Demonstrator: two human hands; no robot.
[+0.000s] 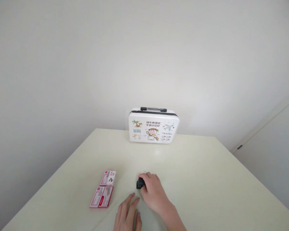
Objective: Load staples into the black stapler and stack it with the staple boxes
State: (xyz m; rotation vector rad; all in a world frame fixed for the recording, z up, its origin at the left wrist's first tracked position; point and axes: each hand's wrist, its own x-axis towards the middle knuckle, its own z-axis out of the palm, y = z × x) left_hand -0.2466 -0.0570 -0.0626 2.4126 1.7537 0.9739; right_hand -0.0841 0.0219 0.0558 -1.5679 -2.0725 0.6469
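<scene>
Our right hand (152, 189) sits low in the frame, a bit right of centre, with the forearm running off the bottom edge. It's curled over a small black object (140, 183), fingers wrapped across the top and holding it, so we only see the left end poking out past the fingertips. Can't really tell what the thing is, too much of it is covered.

Our left hand (127, 215) lies right at the bottom edge, flat on the table (207, 179), palm down, fingers loosely spread and pointing up-frame, holding nothing. Its fingertips come close to the right hand's wrist area, but whether they touch we can't say.

Over to the left of the hands, still in the lower part of the frame, there are pink-and-white small boxes (103, 194): one lying a little higher and two side by side just below it, nearly touching. They're apart from both hands.

Up-frame in the middle, at the far edge of the table against the plain wall, stands a white mini suitcase (153, 126) with cartoon prints and a dark handle on top, upright, well away from everything else. The stretch of table between it and the hands shows nothing in the way.
</scene>
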